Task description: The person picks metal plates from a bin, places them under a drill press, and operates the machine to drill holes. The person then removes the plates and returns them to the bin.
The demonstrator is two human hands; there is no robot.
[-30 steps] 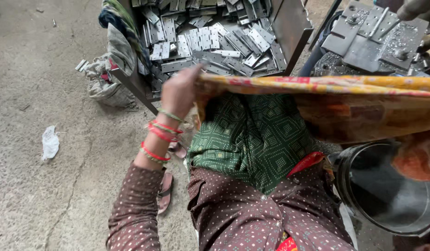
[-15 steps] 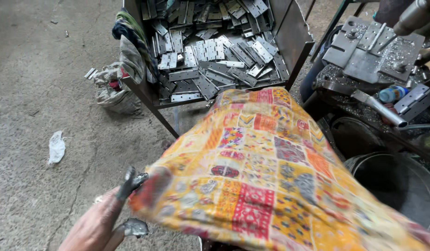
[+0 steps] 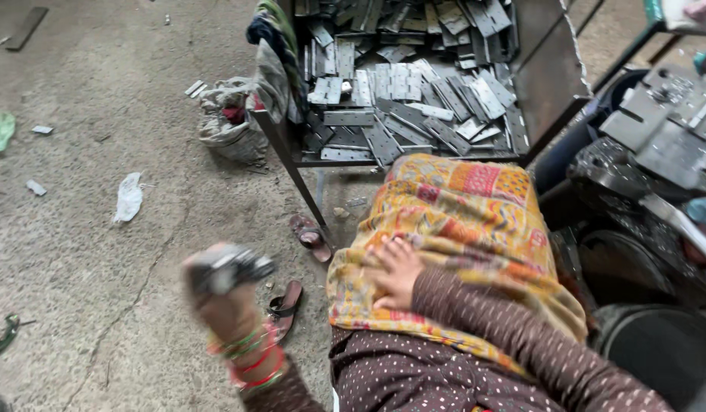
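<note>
A yellow and orange patterned cloth [image 3: 475, 221] is spread over my lap. My right hand [image 3: 395, 273] lies flat on it with the fingers apart, pressing the cloth down. Out to the left, my left hand [image 3: 219, 294], blurred by motion, is closed around a small dark metal object [image 3: 231, 268]. Red and green bangles [image 3: 250, 358] ring that wrist. Both sleeves are brown with white dots.
A metal tray table [image 3: 292, 164] heaped with several grey metal plates [image 3: 399, 99] stands ahead, a cloth draped on its left corner. Dark machinery [image 3: 658, 152] and a round black tub [image 3: 658, 351] are on the right. Sandals [image 3: 311, 236], a sack [image 3: 231, 122] and litter lie on the concrete floor.
The cloth has come down from in front of me onto my lap. My right hand now rests on it, and my left hand has risen with the dark object.
</note>
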